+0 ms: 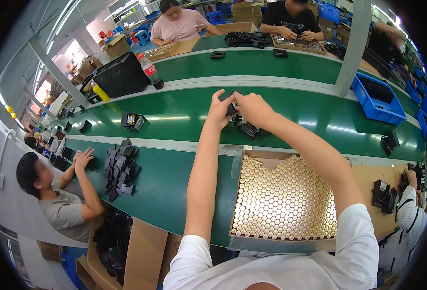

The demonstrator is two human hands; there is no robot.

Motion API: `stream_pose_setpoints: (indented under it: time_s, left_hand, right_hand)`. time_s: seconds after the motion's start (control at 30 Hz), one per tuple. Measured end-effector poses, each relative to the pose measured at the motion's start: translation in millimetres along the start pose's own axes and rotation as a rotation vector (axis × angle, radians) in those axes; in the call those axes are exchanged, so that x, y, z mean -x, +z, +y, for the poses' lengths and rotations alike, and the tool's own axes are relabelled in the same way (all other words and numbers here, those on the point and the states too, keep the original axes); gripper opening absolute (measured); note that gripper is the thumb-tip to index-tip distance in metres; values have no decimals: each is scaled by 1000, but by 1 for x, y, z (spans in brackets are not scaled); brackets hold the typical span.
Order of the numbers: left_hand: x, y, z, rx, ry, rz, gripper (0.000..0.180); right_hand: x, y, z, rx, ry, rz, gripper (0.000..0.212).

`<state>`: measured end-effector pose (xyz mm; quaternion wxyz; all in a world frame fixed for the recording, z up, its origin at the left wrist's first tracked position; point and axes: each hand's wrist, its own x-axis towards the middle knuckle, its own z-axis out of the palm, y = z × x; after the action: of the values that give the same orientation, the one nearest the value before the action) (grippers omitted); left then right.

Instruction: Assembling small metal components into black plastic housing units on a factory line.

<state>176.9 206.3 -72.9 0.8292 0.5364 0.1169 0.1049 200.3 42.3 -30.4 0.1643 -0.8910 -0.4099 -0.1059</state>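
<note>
Over the green conveyor belt (175,108), both my arms are stretched forward. My left hand (218,112) is closed round a small black plastic case (230,96), thumb side up. My right hand (253,109) has its fingers pinched at the case's open side; something small and shiny shows there, too hidden to name. Just below my hands another black case (249,129) lies on the belt. Closer to me, under my right forearm, a shallow cardboard box (233,212) holds tightly packed upright battery cells (281,203) with pale round ends. One cell lies on its side near the box's far left corner.
A black case with batteries (133,121) sits on the belt to the left. Black flat pieces (120,166) are heaped on the green table, beside a co-worker (61,198). A blue crate (380,99) and a metal post (353,53) stand at the right. More people work across the belt.
</note>
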Motion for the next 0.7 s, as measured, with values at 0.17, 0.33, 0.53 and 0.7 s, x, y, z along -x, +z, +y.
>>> stream_pose_setpoints:
  time_s: [0.17, 0.33, 0.53, 0.7]
  left_hand:
    - [-1, -15, -4, 19, 62, -144, 75]
    - [0, -18, 1, -151, 126, -98, 88]
    - [-6, -21, 14, -254, 9, -77, 77]
    - [-4, -36, 24, -185, -48, -26, 67]
  right_hand:
    - [-3, -4, 4, -213, -30, 37, 29]
    - [-21, -33, 13, -704, 14, -85, 31]
    - [-74, 8, 41, -346, -225, 239, 28]
    - [-88, 30, 22, -269, -176, 125, 27]
